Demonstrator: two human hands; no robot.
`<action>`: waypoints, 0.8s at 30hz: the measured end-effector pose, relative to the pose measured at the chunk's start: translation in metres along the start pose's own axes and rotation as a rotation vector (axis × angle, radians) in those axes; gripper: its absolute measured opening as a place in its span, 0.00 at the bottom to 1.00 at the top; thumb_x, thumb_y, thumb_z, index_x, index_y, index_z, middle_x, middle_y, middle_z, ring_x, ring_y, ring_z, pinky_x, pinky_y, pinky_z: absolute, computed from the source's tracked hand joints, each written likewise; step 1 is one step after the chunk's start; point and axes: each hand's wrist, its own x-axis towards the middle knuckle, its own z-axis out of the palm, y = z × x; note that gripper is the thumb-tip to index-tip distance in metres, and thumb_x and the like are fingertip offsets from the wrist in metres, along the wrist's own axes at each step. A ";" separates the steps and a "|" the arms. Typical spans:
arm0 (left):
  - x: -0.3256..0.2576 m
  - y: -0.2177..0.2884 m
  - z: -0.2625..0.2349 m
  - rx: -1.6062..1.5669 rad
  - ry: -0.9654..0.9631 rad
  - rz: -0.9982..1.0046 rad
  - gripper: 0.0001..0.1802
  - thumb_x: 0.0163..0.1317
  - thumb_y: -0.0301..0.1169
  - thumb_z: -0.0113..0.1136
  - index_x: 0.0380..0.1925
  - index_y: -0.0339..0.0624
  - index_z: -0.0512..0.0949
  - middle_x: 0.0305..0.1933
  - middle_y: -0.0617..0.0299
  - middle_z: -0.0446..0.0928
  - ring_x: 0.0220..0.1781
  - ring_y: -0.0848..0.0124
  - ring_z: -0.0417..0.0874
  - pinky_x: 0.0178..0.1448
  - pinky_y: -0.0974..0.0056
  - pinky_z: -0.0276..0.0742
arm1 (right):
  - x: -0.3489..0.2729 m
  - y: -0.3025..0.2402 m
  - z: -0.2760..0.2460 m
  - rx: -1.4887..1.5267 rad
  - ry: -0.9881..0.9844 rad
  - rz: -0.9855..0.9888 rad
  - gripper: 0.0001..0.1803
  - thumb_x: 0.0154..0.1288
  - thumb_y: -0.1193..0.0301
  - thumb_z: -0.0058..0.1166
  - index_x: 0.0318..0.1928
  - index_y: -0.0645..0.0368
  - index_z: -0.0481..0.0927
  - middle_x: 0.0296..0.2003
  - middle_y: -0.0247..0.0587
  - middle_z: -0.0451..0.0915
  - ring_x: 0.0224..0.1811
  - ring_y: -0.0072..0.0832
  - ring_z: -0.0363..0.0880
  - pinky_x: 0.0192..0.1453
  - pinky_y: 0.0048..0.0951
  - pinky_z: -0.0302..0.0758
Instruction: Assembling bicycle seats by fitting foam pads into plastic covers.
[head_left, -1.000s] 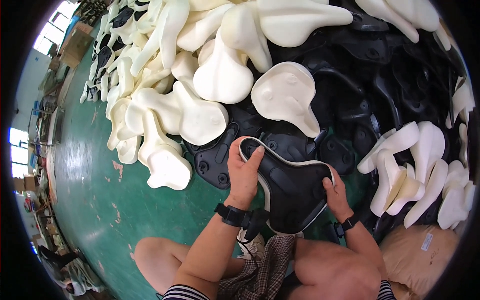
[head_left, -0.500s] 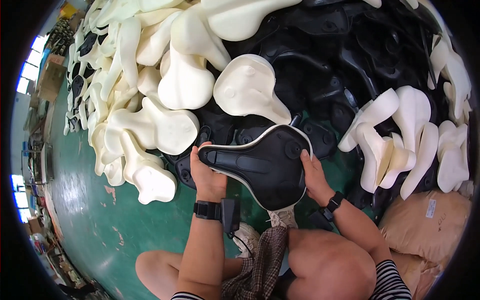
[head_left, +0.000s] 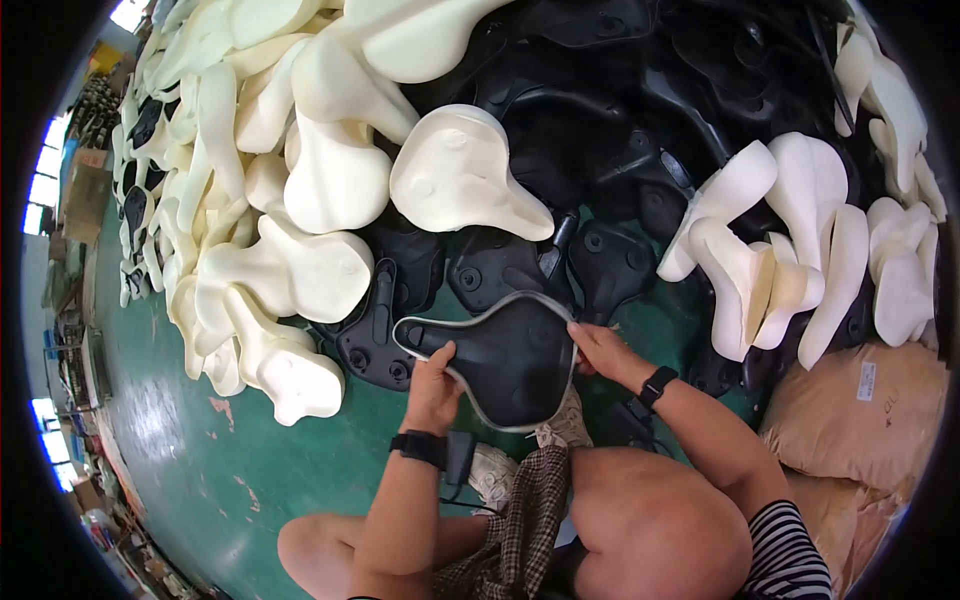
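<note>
Saddle pads point(head_left: 335, 180), cream-coloured, are lying heaped at the upper left, while black saddle-shaped bases point(head_left: 640, 145) are spreading in a dark pile across the upper middle and right. Between that pile and the person's knees, a pale-rimmed black saddle piece point(head_left: 505, 365) is hanging above the green floor point(head_left: 190, 385), its narrow end pointing left. The left hand point(head_left: 432, 395) is grasping it near that narrow end, the thumb pressing on top and the fingers mostly hiding. The right hand point(head_left: 607, 353) is gripping the edge of the wide end.

Loose black bases are crowding the space just beyond the held piece, one point(head_left: 375, 340) lying to its left and another point(head_left: 495, 270) behind it. An upturned cream pad point(head_left: 450, 170) is leaning over the dark pile. More cream pads point(head_left: 775, 255) are standing in a cluster on the right, above a brown sack point(head_left: 855, 415). Below, one shoe point(head_left: 568, 420) is showing partly behind the wide end; whether they are touching, I cannot tell.
</note>
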 end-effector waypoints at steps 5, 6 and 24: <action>0.028 0.029 -0.030 0.295 -0.122 -0.231 0.18 0.61 0.28 0.58 0.52 0.40 0.71 0.46 0.58 0.79 0.45 0.64 0.83 0.48 0.59 0.81 | -0.003 0.040 -0.023 -1.230 0.426 -0.538 0.26 0.61 0.72 0.47 0.62 0.52 0.69 0.67 0.49 0.58 0.69 0.51 0.55 0.69 0.51 0.56; 0.035 0.038 -0.016 0.611 0.046 -0.184 0.22 0.58 0.29 0.60 0.53 0.39 0.70 0.48 0.54 0.78 0.47 0.62 0.81 0.50 0.58 0.79 | 0.002 0.046 -0.026 -1.230 0.427 -0.535 0.26 0.61 0.72 0.47 0.62 0.52 0.69 0.67 0.49 0.58 0.69 0.51 0.55 0.69 0.51 0.56; 0.080 0.170 0.201 2.042 0.119 1.444 0.25 0.45 0.24 0.62 0.49 0.50 0.78 0.49 0.57 0.72 0.54 0.55 0.71 0.54 0.49 0.67 | 0.044 0.013 -0.011 -0.749 0.660 -0.640 0.35 0.50 0.73 0.62 0.60 0.57 0.66 0.53 0.48 0.69 0.54 0.48 0.69 0.54 0.45 0.73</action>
